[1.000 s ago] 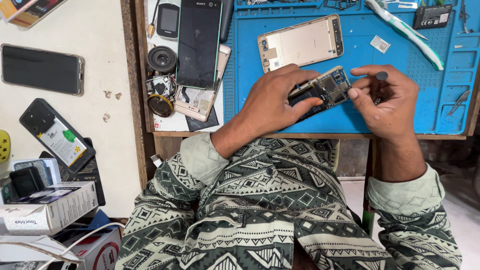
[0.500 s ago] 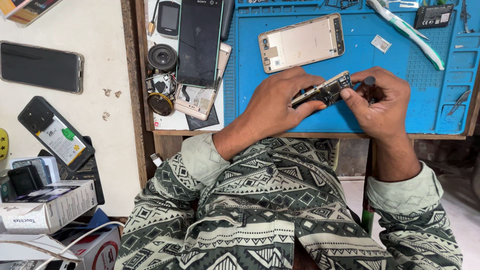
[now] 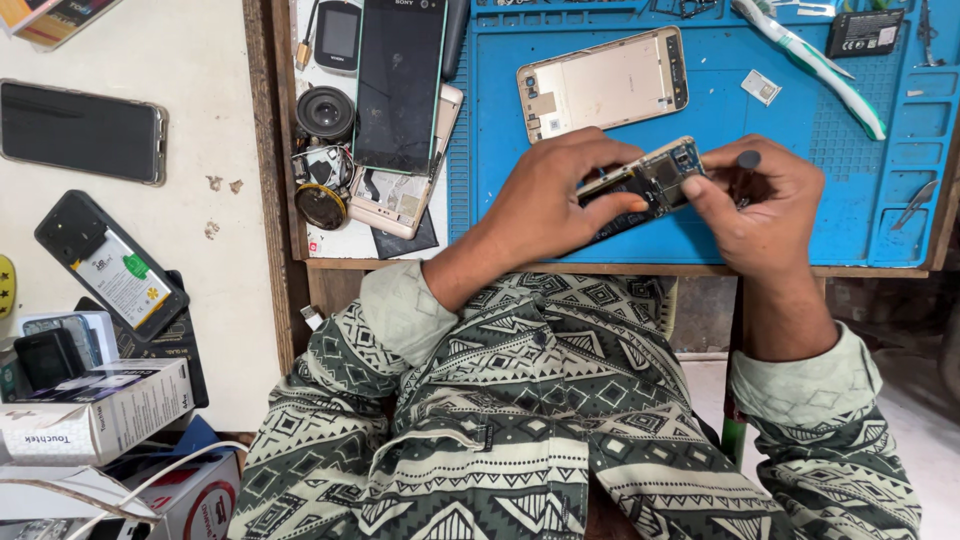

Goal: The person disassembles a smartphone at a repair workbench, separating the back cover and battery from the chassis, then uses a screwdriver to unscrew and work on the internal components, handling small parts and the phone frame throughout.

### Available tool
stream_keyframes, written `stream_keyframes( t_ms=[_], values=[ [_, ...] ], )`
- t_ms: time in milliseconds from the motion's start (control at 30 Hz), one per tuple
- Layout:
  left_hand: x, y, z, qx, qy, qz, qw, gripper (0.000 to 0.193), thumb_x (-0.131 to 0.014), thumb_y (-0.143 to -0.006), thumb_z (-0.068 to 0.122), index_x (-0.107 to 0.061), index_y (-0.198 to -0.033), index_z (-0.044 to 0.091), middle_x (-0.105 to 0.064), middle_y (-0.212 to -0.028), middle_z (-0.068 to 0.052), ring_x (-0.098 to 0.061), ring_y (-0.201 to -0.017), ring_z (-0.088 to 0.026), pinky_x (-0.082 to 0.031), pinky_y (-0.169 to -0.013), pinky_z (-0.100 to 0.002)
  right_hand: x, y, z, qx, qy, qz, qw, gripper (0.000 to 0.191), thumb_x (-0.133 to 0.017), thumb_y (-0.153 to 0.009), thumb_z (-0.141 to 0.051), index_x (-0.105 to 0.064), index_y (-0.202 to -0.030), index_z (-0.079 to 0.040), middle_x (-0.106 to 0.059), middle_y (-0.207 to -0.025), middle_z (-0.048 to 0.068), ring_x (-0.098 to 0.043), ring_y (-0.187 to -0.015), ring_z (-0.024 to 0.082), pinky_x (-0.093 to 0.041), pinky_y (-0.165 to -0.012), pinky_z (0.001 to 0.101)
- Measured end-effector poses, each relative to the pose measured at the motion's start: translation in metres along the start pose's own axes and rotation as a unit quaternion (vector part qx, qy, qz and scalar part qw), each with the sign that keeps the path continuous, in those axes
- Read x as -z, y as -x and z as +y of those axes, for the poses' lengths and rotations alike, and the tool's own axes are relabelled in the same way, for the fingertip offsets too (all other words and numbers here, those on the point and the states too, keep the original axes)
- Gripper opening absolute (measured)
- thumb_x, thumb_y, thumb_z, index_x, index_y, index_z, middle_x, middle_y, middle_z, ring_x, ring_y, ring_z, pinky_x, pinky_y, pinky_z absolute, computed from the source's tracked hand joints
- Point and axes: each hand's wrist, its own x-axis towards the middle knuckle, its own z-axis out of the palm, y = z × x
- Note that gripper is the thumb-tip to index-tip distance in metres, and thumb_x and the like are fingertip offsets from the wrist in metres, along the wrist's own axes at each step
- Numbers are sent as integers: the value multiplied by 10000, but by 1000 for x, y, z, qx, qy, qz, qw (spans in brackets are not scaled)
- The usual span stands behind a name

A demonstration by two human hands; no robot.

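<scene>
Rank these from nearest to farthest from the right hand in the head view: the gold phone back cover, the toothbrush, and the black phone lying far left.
1. Gold back cover, up-left of the right hand.
2. Toothbrush, up-right on the blue mat; nearly as close.
3. Black phone, far left.

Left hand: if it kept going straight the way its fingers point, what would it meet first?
The left hand points right, along the opened phone it grips. Just past that it would likely meet the right hand, pinching the phone's far end. Depth is unclear.
</scene>
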Motion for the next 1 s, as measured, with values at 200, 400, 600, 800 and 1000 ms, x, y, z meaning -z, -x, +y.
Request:
stream_keyframes(
  t_ms=[200,400,600,800,1000],
  values=[
    [4,-6,-21,65,67,-34,995,472,-856,-856,320,-721,-1218,49,-789,-1070,-93,-773,-957,-172,-618,-877,-322,12,-1,-1,-78,-146,-35,986,440,-597,-1078,-307,-679,-1185,112,-647,-833,128,-576,-656,135,-399,-568,212],
    [1,-6,-31,57,75,-30,995,481,-858,-868,308,-714,-1234,30,-786,-1091,-101,-767,-981,-185,-620,-891,-322,17,-4,-1,-94,-161,-59,981,457,-497,-1074,-252,-656,-1200,157,-642,-802,162,-570,-652,158,-389,-572,229],
    [-2,-5,-34,35,87,-28,995,468,-858,-884,295,-710,-1240,30,-788,-1106,-101,-771,-999,-178,-622,-912,-313,17,-2,-3,-89,-157,-61,982,406,-517,-1019,-163,-655,-1212,166,-656,-838,170,-573,-651,149,-389,-580,221],
    [0,-5,-31,29,67,-24,997,502,-856,-880,319,-698,-1260,31,-788,-1096,-108,-765,-977,-182,-621,-880,-319,16,-2,-4,-84,-122,-48,988,315,-581,-977,-66,-676,-1202,133,-691,-882,133,-570,-634,99,-404,-565,185],
    [2,-3,-13,-7,-14,-10,1000,707,-869,-875,400,-600,-1446,80,-733,-1202,-99,-736,-1098,-218,-602,-955,-366,17,-3,0,-58,-67,-46,995,223,-619,-994,34,-699,-1192,96,-686,-881,91,-573,-637,63,-465,-582,172]
  ],
)
